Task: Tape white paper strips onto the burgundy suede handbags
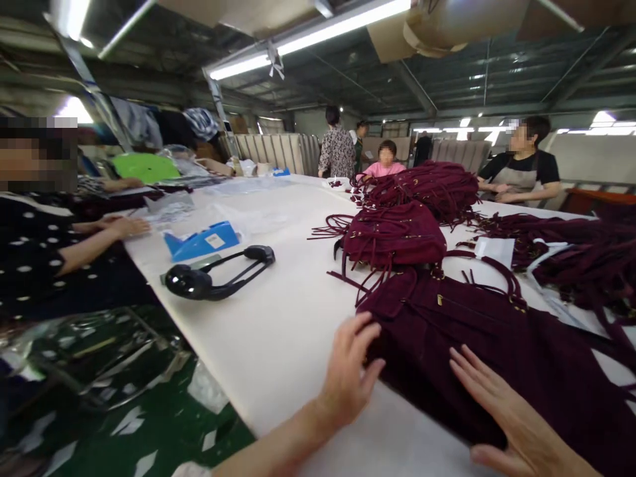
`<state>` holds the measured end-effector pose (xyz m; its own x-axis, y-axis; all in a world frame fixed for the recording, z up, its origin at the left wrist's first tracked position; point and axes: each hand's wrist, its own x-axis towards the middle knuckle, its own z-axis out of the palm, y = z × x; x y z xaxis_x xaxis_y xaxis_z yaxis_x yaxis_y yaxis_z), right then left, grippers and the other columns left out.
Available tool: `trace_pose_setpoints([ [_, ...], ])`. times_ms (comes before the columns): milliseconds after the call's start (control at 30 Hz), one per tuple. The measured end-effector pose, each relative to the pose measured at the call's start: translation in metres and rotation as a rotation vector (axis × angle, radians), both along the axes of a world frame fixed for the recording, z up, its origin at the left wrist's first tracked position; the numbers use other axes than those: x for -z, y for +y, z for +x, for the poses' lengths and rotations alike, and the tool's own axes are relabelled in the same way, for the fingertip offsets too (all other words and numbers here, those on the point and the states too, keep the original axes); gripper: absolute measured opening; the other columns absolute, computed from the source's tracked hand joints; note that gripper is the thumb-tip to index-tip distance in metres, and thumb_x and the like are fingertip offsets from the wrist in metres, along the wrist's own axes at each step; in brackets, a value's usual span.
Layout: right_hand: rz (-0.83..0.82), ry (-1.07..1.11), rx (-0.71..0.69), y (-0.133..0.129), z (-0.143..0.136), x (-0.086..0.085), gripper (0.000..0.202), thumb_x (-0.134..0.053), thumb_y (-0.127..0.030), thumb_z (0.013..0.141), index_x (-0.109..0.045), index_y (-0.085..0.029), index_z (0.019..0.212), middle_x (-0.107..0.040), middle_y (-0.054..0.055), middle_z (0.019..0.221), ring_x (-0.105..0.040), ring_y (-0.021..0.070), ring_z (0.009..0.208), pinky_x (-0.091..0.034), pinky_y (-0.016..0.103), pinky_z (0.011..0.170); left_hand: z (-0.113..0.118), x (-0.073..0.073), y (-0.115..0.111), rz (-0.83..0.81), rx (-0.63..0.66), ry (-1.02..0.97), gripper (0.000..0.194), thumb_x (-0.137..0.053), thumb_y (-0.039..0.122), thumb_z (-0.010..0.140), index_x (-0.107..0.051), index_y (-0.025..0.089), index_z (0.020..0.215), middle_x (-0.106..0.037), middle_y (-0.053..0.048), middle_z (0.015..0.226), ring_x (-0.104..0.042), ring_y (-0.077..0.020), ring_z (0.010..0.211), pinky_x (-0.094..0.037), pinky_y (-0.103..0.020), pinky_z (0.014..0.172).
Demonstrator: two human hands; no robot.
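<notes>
A dark burgundy handbag (pixel 457 324) lies on its side on the white table in front of me. Zips with gold pulls run across it, and a looped handle sticks out at its far side. My left hand (pixel 350 368) is at the bag's left end, fingers slightly curled and apart, the tips against the fabric. Spread flat over the near side of the bag is my right hand (pixel 507 411), its thumb apart from the fingers. Just beyond, a redder burgundy bag (pixel 397 235) with hanging strips touches the first one.
Piled burgundy straps (pixel 422 189) and a second heap (pixel 591 258) lie farther back and right. On the left stand a black headset-like device (pixel 218 275) and a blue box (pixel 203 242). A co-worker's hand (pixel 126 226) rests at the left table edge; another person (pixel 521 165) works at right.
</notes>
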<state>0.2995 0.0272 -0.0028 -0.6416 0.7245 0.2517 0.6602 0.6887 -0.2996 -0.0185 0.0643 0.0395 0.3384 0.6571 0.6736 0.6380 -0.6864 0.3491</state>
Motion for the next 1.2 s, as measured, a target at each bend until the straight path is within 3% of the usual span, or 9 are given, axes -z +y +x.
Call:
trace_pose_setpoints([
  [67, 0.023, -0.066, -0.015, 0.001, -0.001, -0.004, 0.100, -0.061, -0.062, 0.077, -0.013, -0.017, 0.152, -0.013, 0.012, 0.157, -0.009, 0.0373, 0.142, -0.028, 0.056, 0.110, -0.021, -0.002, 0.008, -0.252, -0.163, -0.164, 0.044, -0.057, 0.021, 0.083, -0.046, 0.020, 0.126, -0.050, -0.011, 0.129, -0.046, -0.0249, 0.121, -0.039, -0.044, 0.103],
  [200, 0.084, -0.155, -0.016, -0.002, -0.008, -0.015, 0.091, -0.060, -0.051, 0.080, -0.015, -0.017, 0.152, -0.012, 0.013, 0.156, -0.013, 0.0374, 0.142, -0.035, 0.055, 0.107, -0.032, -0.003, 0.027, -0.631, 0.013, -0.209, 0.016, -0.056, 0.022, 0.081, -0.056, 0.019, 0.096, -0.063, -0.002, 0.093, -0.058, -0.0168, 0.086, -0.048, -0.030, 0.080],
  [400, 0.093, -0.217, -0.081, -0.004, -0.015, -0.021, 0.072, -0.055, -0.026, 0.086, -0.021, -0.031, 0.149, -0.015, 0.007, 0.156, -0.019, 0.0334, 0.141, -0.035, 0.052, 0.108, -0.023, 0.013, 0.058, -0.536, -0.175, -0.016, 0.012, -0.056, 0.014, 0.069, -0.045, 0.019, 0.071, -0.049, 0.005, 0.067, -0.044, -0.0116, 0.064, -0.035, -0.023, 0.060],
  [567, -0.054, -0.193, -0.139, 0.004, -0.017, -0.023, 0.067, -0.055, -0.027, 0.088, -0.025, -0.038, 0.147, -0.018, 0.002, 0.154, -0.017, 0.0341, 0.141, -0.032, 0.059, 0.108, -0.021, 0.020, 0.069, -0.574, -0.217, 0.026, 0.015, -0.057, 0.015, 0.074, -0.050, 0.018, 0.087, -0.051, 0.006, 0.067, -0.048, -0.0116, 0.062, -0.040, -0.023, 0.057],
  [667, -0.108, -0.167, -0.158, 0.006, -0.018, -0.026, 0.063, -0.055, -0.029, 0.089, -0.029, -0.040, 0.145, -0.019, 0.001, 0.154, -0.017, 0.0345, 0.141, -0.030, 0.062, 0.108, -0.017, 0.011, 0.058, -0.200, -0.226, 0.260, 0.042, -0.053, 0.009, 0.082, -0.048, 0.022, 0.122, -0.060, -0.007, 0.107, -0.056, -0.0209, 0.099, -0.046, -0.039, 0.087],
  [733, -0.137, -0.157, -0.163, 0.005, -0.017, -0.029, 0.061, -0.054, -0.029, 0.090, -0.028, -0.040, 0.145, -0.018, 0.001, 0.154, -0.016, 0.0339, 0.141, -0.027, 0.063, 0.109, -0.016, 0.002, 0.052, 0.106, -0.083, 0.450, 0.047, -0.048, 0.007, 0.088, -0.046, 0.028, 0.130, -0.050, -0.010, 0.131, -0.043, -0.0269, 0.125, -0.034, -0.052, 0.104],
  [800, -0.160, -0.150, -0.172, 0.004, -0.015, -0.029, 0.061, -0.053, -0.030, 0.091, -0.026, -0.040, 0.146, -0.016, 0.001, 0.155, -0.013, 0.0333, 0.142, -0.024, 0.063, 0.110, -0.019, -0.005, 0.051, 0.260, 0.133, 0.580, 0.042, -0.044, 0.009, 0.092, -0.049, 0.028, 0.128, -0.052, -0.008, 0.131, -0.039, -0.0253, 0.130, -0.031, -0.051, 0.110],
  [933, -0.193, -0.144, -0.169, 0.003, -0.011, -0.027, 0.061, -0.051, -0.037, 0.093, -0.022, -0.039, 0.147, -0.012, 0.000, 0.156, -0.006, 0.0337, 0.143, -0.019, 0.065, 0.111, -0.033, -0.004, 0.057, 0.206, 0.330, 0.649, 0.030, -0.040, 0.012, 0.096, -0.055, 0.019, 0.121, -0.061, -0.007, 0.099, -0.054, -0.0184, 0.107, -0.045, -0.038, 0.100],
  [1200, -0.212, -0.097, -0.106, 0.006, -0.012, -0.026, 0.050, -0.041, -0.043, 0.097, -0.027, -0.041, 0.145, -0.008, -0.002, 0.157, -0.008, 0.0311, 0.144, -0.018, 0.061, 0.113, -0.049, 0.010, 0.039, -0.074, 0.170, 0.562, 0.048, -0.036, 0.005, 0.087, -0.048, 0.017, 0.132, -0.057, -0.009, 0.103, -0.052, -0.0197, 0.100, -0.051, -0.035, 0.086],
])
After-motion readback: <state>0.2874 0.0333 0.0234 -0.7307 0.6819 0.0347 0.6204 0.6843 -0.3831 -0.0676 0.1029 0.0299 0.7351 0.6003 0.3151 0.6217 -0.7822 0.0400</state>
